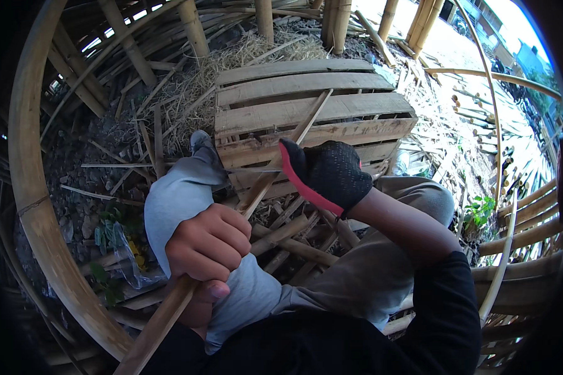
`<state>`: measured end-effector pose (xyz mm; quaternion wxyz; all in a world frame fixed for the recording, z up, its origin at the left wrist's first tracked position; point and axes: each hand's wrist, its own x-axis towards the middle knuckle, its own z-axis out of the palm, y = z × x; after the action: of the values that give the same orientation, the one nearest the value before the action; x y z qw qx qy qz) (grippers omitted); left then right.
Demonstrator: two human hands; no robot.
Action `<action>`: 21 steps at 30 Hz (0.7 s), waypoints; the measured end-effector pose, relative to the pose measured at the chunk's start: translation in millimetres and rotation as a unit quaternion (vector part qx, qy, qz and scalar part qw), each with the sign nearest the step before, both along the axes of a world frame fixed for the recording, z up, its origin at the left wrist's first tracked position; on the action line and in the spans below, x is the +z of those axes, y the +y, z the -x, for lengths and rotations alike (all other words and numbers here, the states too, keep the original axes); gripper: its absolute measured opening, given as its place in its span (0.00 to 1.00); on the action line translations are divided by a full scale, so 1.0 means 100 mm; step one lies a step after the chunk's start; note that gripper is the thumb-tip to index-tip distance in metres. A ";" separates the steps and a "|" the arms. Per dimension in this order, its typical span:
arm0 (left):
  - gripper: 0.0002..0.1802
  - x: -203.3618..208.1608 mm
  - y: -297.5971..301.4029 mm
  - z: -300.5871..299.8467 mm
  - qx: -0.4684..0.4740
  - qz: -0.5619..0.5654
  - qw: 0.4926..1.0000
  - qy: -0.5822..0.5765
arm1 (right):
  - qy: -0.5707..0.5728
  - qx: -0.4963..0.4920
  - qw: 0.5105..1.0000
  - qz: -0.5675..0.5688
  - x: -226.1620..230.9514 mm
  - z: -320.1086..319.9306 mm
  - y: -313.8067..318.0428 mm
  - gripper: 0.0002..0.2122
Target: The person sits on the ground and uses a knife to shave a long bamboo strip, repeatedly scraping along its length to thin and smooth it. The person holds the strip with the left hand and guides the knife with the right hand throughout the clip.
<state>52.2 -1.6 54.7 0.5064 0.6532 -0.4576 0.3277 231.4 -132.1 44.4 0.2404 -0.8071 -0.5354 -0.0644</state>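
A long split bamboo strip [256, 195] runs diagonally from beside my body up over a slatted wooden platform [275, 117]. My left hand [211, 242], bare, is closed round the strip's near part, above my left thigh. Farther up, my right hand [333, 175] wears a black glove with a red edge and is closed beside the strip. From its fist a thin blade, seemingly a knife [254, 169], points left across the strip. The glove hides the handle.
Bamboo offcuts [300, 248] lie between my legs. Dry straw [213, 72] and upright bamboo posts [194, 28] are behind the platform. A thick curved bamboo pole [31, 187] stands at left, near a clear plastic bag [128, 262]. Stacked bamboo poles [532, 219] lie at right.
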 end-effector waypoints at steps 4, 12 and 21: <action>0.32 -0.04 -0.01 0.05 0.026 0.024 0.999 0.009 | 0.083 -0.084 0.990 0.080 -0.05 -0.50 0.06 0.34; 0.33 -0.08 0.03 0.07 0.045 0.055 0.997 0.022 | 0.050 -0.080 0.994 0.063 -0.18 -0.66 0.10 0.33; 0.33 -0.05 0.01 0.12 0.029 0.009 0.999 0.032 | 0.052 -0.064 0.985 0.149 -0.01 -0.49 0.18 0.35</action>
<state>39.7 -0.5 49.6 0.5169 0.6720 -0.4191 0.3250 280.6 -114.3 43.8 0.1402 -0.8687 -0.4732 0.0434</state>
